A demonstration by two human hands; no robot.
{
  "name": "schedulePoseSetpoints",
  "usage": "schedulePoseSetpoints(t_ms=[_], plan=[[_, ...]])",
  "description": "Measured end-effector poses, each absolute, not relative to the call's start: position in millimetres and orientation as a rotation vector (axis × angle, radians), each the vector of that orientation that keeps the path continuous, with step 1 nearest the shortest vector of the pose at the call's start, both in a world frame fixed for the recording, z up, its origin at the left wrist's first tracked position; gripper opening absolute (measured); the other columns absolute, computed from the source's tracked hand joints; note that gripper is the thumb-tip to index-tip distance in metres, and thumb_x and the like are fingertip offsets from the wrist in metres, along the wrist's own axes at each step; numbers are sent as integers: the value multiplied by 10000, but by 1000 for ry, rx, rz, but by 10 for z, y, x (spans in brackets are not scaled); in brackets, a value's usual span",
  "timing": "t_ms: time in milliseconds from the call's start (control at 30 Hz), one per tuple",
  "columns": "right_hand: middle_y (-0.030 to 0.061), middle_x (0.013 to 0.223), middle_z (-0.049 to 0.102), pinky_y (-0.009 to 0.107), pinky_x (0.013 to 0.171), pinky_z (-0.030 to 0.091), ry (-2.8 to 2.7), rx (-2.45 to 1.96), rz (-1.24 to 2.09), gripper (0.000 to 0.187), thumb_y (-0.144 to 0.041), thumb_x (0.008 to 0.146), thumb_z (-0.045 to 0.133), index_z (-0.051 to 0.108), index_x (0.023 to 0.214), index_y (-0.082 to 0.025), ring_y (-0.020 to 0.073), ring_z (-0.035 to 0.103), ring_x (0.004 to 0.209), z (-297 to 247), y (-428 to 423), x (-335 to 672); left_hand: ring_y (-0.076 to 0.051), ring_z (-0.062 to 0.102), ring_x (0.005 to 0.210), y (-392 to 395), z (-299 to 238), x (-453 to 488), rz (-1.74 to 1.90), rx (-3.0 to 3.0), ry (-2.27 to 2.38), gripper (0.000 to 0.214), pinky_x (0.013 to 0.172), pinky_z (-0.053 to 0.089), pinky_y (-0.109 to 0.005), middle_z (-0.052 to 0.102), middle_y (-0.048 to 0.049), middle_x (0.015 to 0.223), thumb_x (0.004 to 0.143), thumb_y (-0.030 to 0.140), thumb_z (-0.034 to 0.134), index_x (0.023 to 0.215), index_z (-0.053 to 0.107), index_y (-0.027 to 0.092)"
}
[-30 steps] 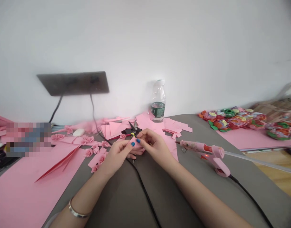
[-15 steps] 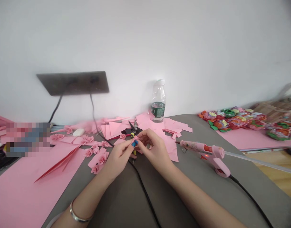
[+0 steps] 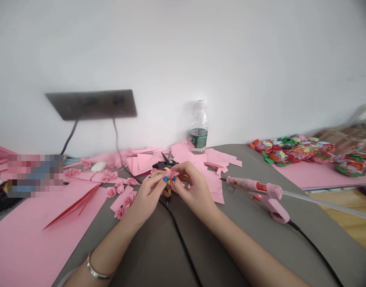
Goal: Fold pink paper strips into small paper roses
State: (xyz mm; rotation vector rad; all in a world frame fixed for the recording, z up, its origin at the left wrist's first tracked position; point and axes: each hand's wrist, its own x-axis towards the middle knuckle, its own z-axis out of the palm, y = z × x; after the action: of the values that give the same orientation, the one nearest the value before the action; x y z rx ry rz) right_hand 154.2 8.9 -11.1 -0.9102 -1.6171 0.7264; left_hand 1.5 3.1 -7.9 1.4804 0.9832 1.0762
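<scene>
Between my two hands a small piece of pink paper (image 3: 171, 173) is pinched, its pointed corner turned up to the right. My left hand (image 3: 148, 195) grips its left side with thumb and fingers. On the other side my right hand (image 3: 193, 187) holds it, thumb in front and fingers curled behind. Just behind the paper lie scissors (image 3: 168, 160) with dark blades, partly hidden by my hands. A yellow-handled tool (image 3: 169, 193) shows below the paper. Several folded pink paper roses (image 3: 128, 199) lie left of my left hand.
A pink glue gun (image 3: 260, 191) with a lit red light and a clear glue stick lies at right. Behind my hands stand a plastic bottle (image 3: 199, 137) and loose pink sheets (image 3: 214, 183). A black cord (image 3: 180, 235) crosses the grey table. Colourful flowers (image 3: 290, 151) sit far right.
My thumbs have moved apart, and more of the pink paper now shows between them. The glue gun, bottle and roses have stayed in place.
</scene>
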Motion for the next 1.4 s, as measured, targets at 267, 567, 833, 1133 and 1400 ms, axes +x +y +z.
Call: schedulePoseSetpoints(t_ms=[267,567,833,1133,1400], plan=[[30,889,643,266,664,539,-1449,-909,953,157,-158,811,553,594,958,-191,133,634,743,-118,107,1536,-134,561,710,55,-107,16,1107,1385,967,290,655,511,-243,566,-20,751,914,412,567,867,739,185],[48,922,662,302,738,530,-1397,-845,1042,107,-250,856,610,644,938,-190,162,648,826,-135,153,1561,-123,572,673,42,-54,50,1166,1128,929,298,606,515,-226,601,-22,728,776,449,718,771,719,150],[55,938,665,303,743,527,-1411,-826,1042,130,-255,860,607,668,955,-190,162,642,829,-155,174,1579,-126,565,659,44,-64,34,1149,1084,937,304,623,508,-239,604,-20,689,776,456,714,761,706,152],[13,826,587,256,634,496,-1507,-947,770,164,-75,755,503,572,849,-191,140,596,729,-133,120,1551,-125,534,692,33,-58,47,1084,1440,954,263,620,473,-223,584,-12,732,905,363,572,804,728,178],[10,808,563,253,599,455,-1667,-994,559,164,-57,814,513,594,851,-194,123,540,653,-107,103,1566,-124,513,652,8,8,64,1070,1427,966,279,586,461,-223,569,-6,675,884,391,606,782,728,163]])
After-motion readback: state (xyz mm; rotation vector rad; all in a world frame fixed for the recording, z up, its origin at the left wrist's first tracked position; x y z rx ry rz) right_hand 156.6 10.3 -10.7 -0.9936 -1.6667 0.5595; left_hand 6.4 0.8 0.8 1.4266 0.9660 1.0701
